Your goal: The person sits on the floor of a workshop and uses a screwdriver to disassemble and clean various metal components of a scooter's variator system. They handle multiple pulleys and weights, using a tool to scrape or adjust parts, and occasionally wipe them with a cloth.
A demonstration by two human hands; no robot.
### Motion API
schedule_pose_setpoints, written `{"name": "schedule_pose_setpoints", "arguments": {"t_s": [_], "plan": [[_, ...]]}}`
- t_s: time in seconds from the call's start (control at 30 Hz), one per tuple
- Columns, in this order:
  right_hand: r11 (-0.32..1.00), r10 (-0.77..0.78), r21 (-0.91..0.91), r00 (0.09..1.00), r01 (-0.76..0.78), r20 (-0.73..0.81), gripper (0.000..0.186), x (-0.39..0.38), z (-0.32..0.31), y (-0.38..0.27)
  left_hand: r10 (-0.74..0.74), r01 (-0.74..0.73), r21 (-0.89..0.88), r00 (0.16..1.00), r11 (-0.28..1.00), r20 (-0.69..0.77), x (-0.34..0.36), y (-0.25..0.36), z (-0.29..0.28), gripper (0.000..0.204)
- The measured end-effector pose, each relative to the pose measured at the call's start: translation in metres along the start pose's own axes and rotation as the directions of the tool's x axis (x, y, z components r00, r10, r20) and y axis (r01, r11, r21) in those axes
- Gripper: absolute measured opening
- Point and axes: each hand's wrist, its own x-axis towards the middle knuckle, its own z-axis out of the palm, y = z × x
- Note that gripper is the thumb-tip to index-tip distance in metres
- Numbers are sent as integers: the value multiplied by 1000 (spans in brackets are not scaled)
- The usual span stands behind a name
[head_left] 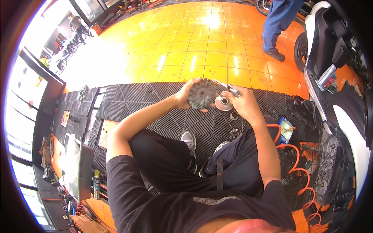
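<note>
My left hand is closed around the edge of a grey finned metal pulley disc, its fan-like vanes facing up. Close beside it, my right hand grips a silver air blow gun with a thin nozzle pointing toward the disc. Those same fingers also hold a small shiny flanged metal piece with a hole in its middle. Just below the right hand, a metal ring lies on the black ribbed mat. Small dark parts sit near my right knee.
An orange coiled hose runs down on the right, by a partly stripped white scooter. A blue-and-white packet lies beside my right forearm. At left stand a grey bin and a spray can. A person in blue trousers stands beyond.
</note>
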Motion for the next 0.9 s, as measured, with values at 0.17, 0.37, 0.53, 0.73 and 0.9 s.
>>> {"name": "schedule_pose_setpoints", "arguments": {"t_s": [0.17, 0.37, 0.53, 0.73, 0.9], "plan": [[979, 12, 197, 983, -49, 182, 29, -4, -6, -6, 48, -38, -123, 996, 992, 78, 3, -2, -4, 75], [994, 46, 83, 969, -68, 243, 29, -5, -9, -13, 72, -73, 19, 996, 997, 55, 2, -5, -6, 70], [999, -50, -22, 999, 49, -15, 28, -6, -5, -19, 115, -112, -79, 993, 991, 33, 4, -13, -39, 71], [999, -25, -31, 993, 29, 114, 32, -8, 3, -8, 107, -111, -115, 994, 987, -35, 2, -7, -12, 76], [997, 35, 54, 933, -58, 358, 27, -6, 2, -7, 130, -146, -147, 985, 978, -111, 1, -9, -25, 67]]}}
